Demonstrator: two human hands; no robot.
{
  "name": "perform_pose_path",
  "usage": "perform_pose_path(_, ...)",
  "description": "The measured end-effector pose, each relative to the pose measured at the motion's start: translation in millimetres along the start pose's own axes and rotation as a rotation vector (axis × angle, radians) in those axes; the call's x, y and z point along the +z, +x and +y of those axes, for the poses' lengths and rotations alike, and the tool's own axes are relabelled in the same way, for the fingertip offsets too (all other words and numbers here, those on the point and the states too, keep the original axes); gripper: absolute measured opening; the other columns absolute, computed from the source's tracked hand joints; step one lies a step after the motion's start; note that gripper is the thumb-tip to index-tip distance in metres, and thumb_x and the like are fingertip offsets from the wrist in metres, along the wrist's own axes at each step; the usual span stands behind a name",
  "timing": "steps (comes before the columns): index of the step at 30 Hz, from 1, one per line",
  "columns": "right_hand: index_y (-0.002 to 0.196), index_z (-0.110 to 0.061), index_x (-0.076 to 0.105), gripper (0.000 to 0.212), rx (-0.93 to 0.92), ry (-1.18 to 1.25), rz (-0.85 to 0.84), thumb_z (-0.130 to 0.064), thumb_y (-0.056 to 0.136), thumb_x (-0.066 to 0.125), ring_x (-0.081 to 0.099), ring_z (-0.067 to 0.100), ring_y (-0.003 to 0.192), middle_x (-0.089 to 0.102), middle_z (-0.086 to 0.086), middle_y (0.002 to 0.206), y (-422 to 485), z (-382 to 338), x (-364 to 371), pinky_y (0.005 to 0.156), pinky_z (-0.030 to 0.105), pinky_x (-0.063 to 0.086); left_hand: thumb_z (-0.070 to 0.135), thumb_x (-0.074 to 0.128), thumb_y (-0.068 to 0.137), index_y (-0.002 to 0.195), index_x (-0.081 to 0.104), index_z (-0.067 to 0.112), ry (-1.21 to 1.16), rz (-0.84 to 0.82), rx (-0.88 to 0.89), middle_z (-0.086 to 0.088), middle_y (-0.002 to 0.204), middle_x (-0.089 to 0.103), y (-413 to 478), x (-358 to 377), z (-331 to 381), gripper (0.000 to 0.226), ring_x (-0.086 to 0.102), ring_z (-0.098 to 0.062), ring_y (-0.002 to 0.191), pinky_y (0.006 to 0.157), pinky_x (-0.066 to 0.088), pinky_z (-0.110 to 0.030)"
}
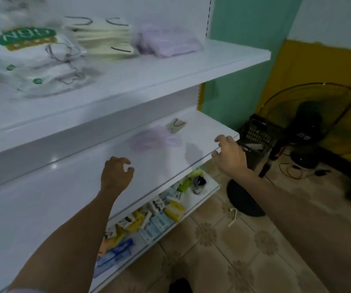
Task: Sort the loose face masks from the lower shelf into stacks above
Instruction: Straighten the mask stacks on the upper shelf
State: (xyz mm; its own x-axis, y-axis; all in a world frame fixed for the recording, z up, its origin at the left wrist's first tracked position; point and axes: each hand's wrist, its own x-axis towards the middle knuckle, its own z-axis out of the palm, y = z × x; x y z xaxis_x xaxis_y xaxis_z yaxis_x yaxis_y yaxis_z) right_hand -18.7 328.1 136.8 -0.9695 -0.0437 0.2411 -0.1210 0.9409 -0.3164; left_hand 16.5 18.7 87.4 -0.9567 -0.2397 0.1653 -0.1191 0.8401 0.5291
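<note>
Lilac masks (pixel 153 138) lay mid-frame on the lower shelf (pixel 64 197), beyond the left hand (pixel 115 174) and right hand (pixel 229 154), both loosely curled and empty; a flat pinch looked best for lifting them to the top-centre lilac stack (pixel 168 43).

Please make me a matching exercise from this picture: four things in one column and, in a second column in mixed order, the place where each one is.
Things
1. purple stack of masks
2. loose purple masks
3. fan
4. small boxes

Places
A. on the floor, at the right
B. on the upper shelf, at the right end of the row
C. on the bottom shelf
D. on the lower shelf

Right pairs: 1-B, 2-D, 3-A, 4-C
</note>
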Motion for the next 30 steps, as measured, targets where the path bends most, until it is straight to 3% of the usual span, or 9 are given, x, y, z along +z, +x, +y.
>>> perform_pose_path(5, 0.13, -0.012, 0.044, 0.044, 0.085, 0.016, -0.227, -0.016, 0.088, 0.054, 0.051, 0.032, 0.113, 0.048, 0.014, 0.126, 48.4, 41.4, 62.3, 0.085, 0.037, 0.046, 0.02, 0.057, 0.088, 0.114, 0.061, 0.01, 0.01, -0.101, -0.124, -0.017, 0.121, 0.05, 41.2, 75.0, -2.0, 0.029, 0.046, -0.031, 0.116, 0.093, 0.044, -0.038)
perform_pose_path(11, 0.134, -0.008, 0.044, 0.045, -0.089, 0.073, -0.271, -0.013, 0.09, 0.053, 0.052, 0.032, 0.113, 0.049, 0.017, 0.124, 146.3, 49.1, 93.0, 0.087, 0.04, 0.048, 0.02, 0.057, 0.088, 0.12, 0.057, 0.011, 0.025, -0.145, -0.251, -0.015, 0.125, 0.048, 69.9, 133.7, 17.9, 0.034, 0.042, -0.029, 0.121, 0.095, 0.039, -0.036)
perform_pose_path(15, 0.13, -0.01, 0.046, 0.042, -0.027, 0.157, -0.375, -0.011, 0.088, 0.053, 0.052, 0.029, 0.111, 0.05, 0.014, 0.123, 175.9, 64.0, 121.9, 0.088, 0.037, 0.046, 0.019, 0.06, 0.086, 0.121, 0.057, 0.01, 0.03, -0.192, -0.28, -0.015, 0.124, 0.048, 74.5, 157.8, 26.6, 0.036, 0.044, -0.029, 0.118, 0.095, 0.039, -0.037)
perform_pose_path(19, 0.129, -0.011, 0.047, 0.041, -0.02, 0.202, -0.656, -0.012, 0.089, 0.053, 0.051, 0.028, 0.114, 0.05, 0.014, 0.127, 202.0, 79.9, 149.6, 0.092, 0.033, 0.046, 0.016, 0.063, 0.084, 0.12, 0.058, 0.008, 0.04, -0.117, -0.381, -0.019, 0.121, 0.052, 81.4, 172.6, 32.5, 0.038, 0.048, -0.035, 0.115, 0.096, 0.039, -0.04)
perform_pose_path(21, 0.133, -0.011, 0.045, 0.045, -0.073, 0.186, -0.719, -0.013, 0.09, 0.053, 0.05, 0.027, 0.119, 0.05, 0.014, 0.132, 217.1, 83.6, 163.7, 0.093, 0.03, 0.043, 0.014, 0.064, 0.083, 0.12, 0.059, 0.007, 0.04, -0.035, -0.431, -0.023, 0.12, 0.053, 90.7, 181.6, 30.8, 0.038, 0.051, -0.039, 0.111, 0.095, 0.04, -0.041)
perform_pose_path(26, 0.13, -0.008, 0.05, 0.041, -0.223, 0.117, -0.705, -0.014, 0.09, 0.05, 0.051, 0.032, 0.114, 0.053, 0.018, 0.124, 241.3, 79.3, 218.3, 0.091, 0.032, 0.044, 0.022, 0.056, 0.089, 0.125, 0.055, 0.013, -0.03, 0.079, -0.661, -0.024, 0.123, 0.051, 123.8, 208.2, 18.1, 0.037, 0.049, -0.038, 0.114, 0.097, 0.039, -0.039)
perform_pose_path(30, 0.121, -0.008, 0.055, 0.033, -0.335, 0.013, -0.561, -0.018, 0.092, 0.044, 0.049, 0.036, 0.111, 0.054, 0.021, 0.118, 261.5, 61.6, 270.2, 0.088, 0.036, 0.044, 0.029, 0.05, 0.093, 0.133, 0.045, 0.011, -0.072, 0.167, -0.721, -0.024, 0.122, 0.053, 164.1, 227.2, -4.6, 0.044, 0.05, -0.038, 0.114, 0.095, 0.041, -0.04)
